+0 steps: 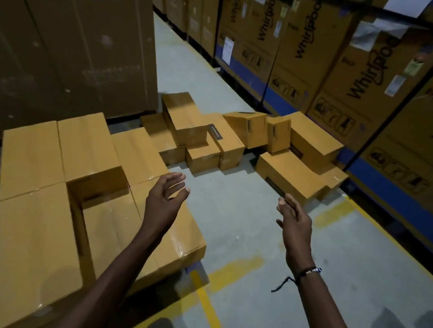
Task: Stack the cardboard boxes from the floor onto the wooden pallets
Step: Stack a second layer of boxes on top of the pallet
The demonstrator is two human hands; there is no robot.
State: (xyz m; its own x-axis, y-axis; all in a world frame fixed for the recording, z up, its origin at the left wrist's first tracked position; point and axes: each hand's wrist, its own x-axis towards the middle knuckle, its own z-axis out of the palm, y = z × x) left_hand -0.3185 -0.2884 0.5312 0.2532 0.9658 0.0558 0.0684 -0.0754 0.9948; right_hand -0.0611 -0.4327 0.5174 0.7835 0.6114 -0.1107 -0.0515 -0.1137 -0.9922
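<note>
- Both hands are empty right now, fingers loose and spread: left hand (167, 195) hanging over the near edge of the stacked boxes (38, 194), right hand (294, 216) out over bare floor (243, 223).
- The loose pile of boxes (203, 134) is straight ahead on the floor, well apart from both hands.
- Closest grab looks like the long box (288, 178) just past my right hand, its long side running left to right across me.
- Pallet's probably under the stack, can't really see it.

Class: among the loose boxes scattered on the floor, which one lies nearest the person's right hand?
The long low box just beyond the right hand; the other loose boxes lie farther back toward the tall cartons.
</note>
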